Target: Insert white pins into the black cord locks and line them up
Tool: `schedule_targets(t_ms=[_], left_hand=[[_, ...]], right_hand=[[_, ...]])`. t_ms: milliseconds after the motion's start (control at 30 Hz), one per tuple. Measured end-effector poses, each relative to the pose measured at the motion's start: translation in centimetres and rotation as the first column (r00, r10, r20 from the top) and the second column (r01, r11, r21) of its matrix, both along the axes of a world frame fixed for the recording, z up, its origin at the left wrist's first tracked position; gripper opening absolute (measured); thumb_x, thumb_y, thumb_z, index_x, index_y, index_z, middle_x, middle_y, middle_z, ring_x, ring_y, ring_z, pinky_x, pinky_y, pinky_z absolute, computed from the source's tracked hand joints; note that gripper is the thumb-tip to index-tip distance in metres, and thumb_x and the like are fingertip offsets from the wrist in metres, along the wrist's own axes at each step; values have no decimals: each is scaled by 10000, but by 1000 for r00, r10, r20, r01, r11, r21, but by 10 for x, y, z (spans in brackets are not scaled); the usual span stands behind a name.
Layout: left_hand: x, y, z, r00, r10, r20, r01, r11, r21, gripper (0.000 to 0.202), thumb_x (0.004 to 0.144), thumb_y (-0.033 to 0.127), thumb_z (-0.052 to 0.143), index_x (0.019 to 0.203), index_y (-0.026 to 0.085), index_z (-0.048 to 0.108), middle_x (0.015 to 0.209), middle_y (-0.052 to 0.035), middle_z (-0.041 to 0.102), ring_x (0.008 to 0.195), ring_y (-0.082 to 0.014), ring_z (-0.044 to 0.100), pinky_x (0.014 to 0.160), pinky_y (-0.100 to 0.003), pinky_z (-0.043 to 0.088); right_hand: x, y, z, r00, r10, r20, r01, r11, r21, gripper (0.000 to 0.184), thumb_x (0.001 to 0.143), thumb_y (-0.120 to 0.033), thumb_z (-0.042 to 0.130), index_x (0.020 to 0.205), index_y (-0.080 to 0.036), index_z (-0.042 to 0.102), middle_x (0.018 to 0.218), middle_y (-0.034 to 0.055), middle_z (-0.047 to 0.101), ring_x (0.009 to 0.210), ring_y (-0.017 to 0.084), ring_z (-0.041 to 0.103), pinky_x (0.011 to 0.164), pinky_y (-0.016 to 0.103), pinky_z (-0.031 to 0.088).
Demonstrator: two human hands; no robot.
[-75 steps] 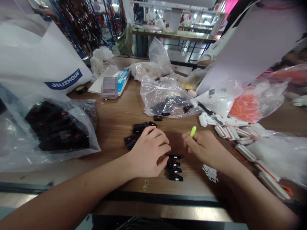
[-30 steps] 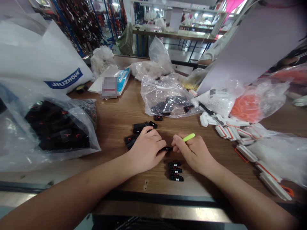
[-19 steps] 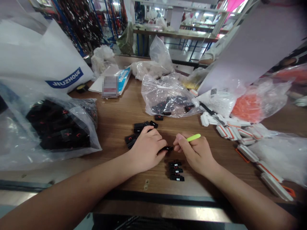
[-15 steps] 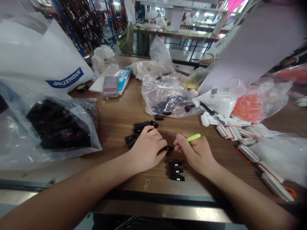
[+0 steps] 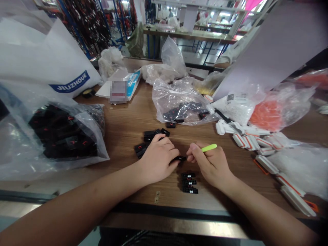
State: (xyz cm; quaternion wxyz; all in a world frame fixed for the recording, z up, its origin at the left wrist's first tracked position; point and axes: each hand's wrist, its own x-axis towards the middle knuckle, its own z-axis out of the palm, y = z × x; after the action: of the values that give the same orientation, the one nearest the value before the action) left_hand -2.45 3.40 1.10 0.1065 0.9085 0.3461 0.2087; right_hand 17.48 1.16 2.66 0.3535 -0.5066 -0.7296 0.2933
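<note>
My left hand rests on the wooden table, its fingers pinched on a small black connector. Facing it, my right hand grips a yellow-green tool and its fingertips meet the same connector. Just below the hands lie three black connectors with white dots in a short stack. Loose black connectors sit behind my left hand.
A clear bag of black parts lies at the left, another clear bag with black connectors behind the hands. White and orange parts, a bag of orange pieces and a white bag crowd the table.
2.5 s ago the hands lay apart beside a row of several connectors. My left hand has since lifted one and my right hand came to it; the row is shorter. In the last second both hands hold still.
</note>
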Motion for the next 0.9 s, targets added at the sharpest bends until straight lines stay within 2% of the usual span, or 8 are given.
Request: schedule_targets(t_ms=[400, 533, 600, 667, 733, 833, 900], left_hand=[[1, -1, 2, 1000, 3, -16, -3, 1000, -4, 110, 873, 279, 640, 875, 197, 715, 772, -12, 668, 873, -210, 564, 1047, -466, 287], [-3, -2, 9, 998, 8, -55, -7, 1000, 26, 97, 856, 266, 621, 830, 207, 694, 801, -12, 657, 923, -219, 553, 1079, -478, 259], [-6, -2, 16, 993, 28, -116, -19, 997, 75, 74, 803, 245, 627, 788, 189, 675, 862, -38, 653, 977, -246, 541, 1100, -496, 237], [-8, -2, 21, 985, 57, -163, -39, 993, 108, 80, 737, 228, 641, 788, 173, 670, 940, -73, 647, 1041, -285, 524, 1119, -524, 209], [-8, -4, 25, 986, 56, -156, -39, 993, 109, 180, 697, 225, 654, 864, 165, 681, 1040, -96, 636, 1113, -312, 501, 1137, -539, 181], [-5, -9, 25, 996, -67, -66, 72, 995, 67, 287, 692, 230, 666, 975, 184, 681, 1118, -76, 628, 1168, -296, 486, 1154, -532, 159], [-2, -12, 24, 985, -171, -3, 171, 985, 38, 233, 709, 244, 671, 938, 204, 682, 1056, -47, 649, 1152, -275, 500, 1154, -528, 164]], right_hand=[[-3, 0, 2, 993, 72, 92, -70, 997, -20, 388, 1011, -352, 421, 723, -185, 621, 643, 7, 653, 597, 132, 611, 615, 266, 450], [7, 3, 3, 998, -48, -30, 48, 999, -3, 403, 999, -394, 446, 718, -184, 644, 609, -1, 652, 557, 128, 607, 587, 252, 459], [13, 7, 7, 997, -79, -1, 79, 997, -26, 419, 995, -407, 446, 693, -184, 633, 583, -6, 638, 542, 126, 600, 566, 249, 452], [19, 11, 14, 992, -28, 120, 36, 997, -71, 432, 991, -399, 448, 657, -186, 619, 554, -10, 625, 518, 124, 588, 542, 251, 434], [22, 13, 20, 969, 57, 239, -24, 990, -136, 432, 985, -376, 450, 637, -186, 622, 532, -13, 624, 492, 121, 575, 528, 258, 420], [23, 14, 27, 937, 159, 312, -92, 971, -220, 431, 983, -342, 439, 626, -190, 626, 517, -16, 628, 472, 115, 561, 521, 263, 407], [22, 12, 28, 926, 205, 317, -132, 962, -237, 427, 982, -329, 430, 620, -194, 613, 506, -22, 614, 463, 110, 545, 509, 260, 392]])
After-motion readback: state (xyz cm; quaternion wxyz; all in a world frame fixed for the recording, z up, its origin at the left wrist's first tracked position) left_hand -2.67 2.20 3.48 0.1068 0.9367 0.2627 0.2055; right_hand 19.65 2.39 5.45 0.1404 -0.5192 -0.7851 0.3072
